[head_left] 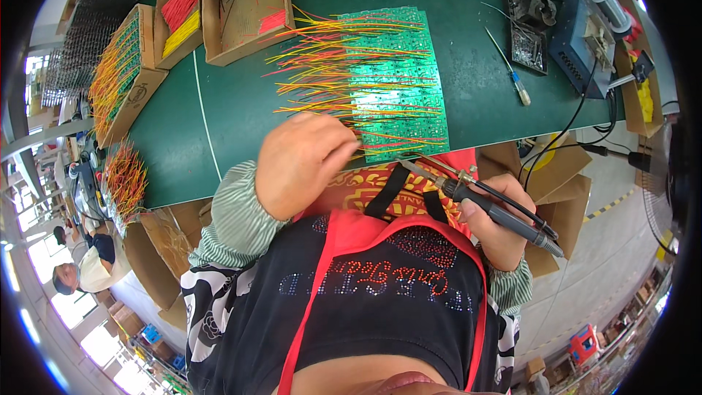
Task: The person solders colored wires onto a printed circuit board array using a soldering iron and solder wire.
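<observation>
A green circuit board panel (398,80) lies on the green table mat, with many red, yellow and orange wires (322,58) sticking out to its left. My left hand (303,164) rests at the panel's near-left corner, fingers curled on the wire ends there; what it pinches is hidden. My right hand (497,230) grips a soldering iron (504,212) by its dark handle. The iron's tip (409,164) points left, close to the panel's near edge.
Cardboard boxes (241,0) with red, yellow and black wires stand at the back left. More wired boards fill a box (121,73) at the left. A soldering station (585,29), a screwdriver (512,73) and cables lie at the right. Another person (80,271) sits far left.
</observation>
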The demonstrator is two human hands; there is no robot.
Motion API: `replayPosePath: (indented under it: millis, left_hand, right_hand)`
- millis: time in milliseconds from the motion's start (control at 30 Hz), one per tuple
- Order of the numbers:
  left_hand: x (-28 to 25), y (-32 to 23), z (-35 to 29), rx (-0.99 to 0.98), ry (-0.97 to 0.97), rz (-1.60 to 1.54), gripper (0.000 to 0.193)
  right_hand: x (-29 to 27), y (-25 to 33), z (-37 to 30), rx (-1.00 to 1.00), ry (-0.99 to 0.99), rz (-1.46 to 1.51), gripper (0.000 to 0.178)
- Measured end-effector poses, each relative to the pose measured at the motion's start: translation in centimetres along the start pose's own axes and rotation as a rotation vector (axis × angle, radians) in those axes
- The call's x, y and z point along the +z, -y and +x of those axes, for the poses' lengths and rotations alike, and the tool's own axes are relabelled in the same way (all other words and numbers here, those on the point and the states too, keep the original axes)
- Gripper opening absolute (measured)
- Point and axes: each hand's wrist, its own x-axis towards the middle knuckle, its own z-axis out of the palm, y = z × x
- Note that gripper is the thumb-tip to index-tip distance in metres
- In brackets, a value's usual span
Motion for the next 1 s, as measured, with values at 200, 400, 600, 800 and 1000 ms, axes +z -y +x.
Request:
replayPosePath:
  millis: [200, 400, 600, 800, 1000]
  left_hand:
    - [1.3, -1.8, 0.6, -0.043, 0.072, -0.07, 0.01]
    - [2.6, -1.4, 1.2, -0.031, 0.155, -0.114, 0.009]
    - [2.7, -1.5, 1.4, -0.033, 0.182, -0.117, 0.009]
    - [2.8, -1.4, 1.6, -0.017, 0.179, -0.122, 0.009]
    - [2.7, -1.3, 1.9, -0.009, 0.206, -0.119, 0.009]
  right_hand:
    - [-0.7, 0.0, -0.5, 0.013, -0.029, 0.07, 0.018]
    - [-0.5, -0.2, -0.3, 0.052, -0.045, 0.102, 0.019]
    - [-0.2, 0.0, 0.0, 0.045, -0.019, 0.109, 0.018]
    - [-0.2, 0.7, 0.4, 0.005, 0.016, 0.069, 0.016]
    - [-0.3, 0.2, 0.3, 0.027, 0.0, 0.035, 0.018]
